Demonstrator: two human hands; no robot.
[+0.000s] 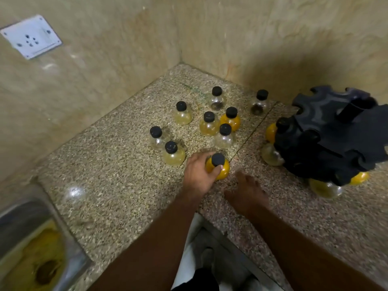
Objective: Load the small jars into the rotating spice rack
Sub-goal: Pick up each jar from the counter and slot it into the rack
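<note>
Gripping round orange jar, black cap: left hand fingers; right hand blurred, seemingly open, empty.

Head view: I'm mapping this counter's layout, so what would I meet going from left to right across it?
Steel sink → wall socket → clear jar → left hand gripping an orange jar → right hand resting on the counter → black spice rack.
</note>
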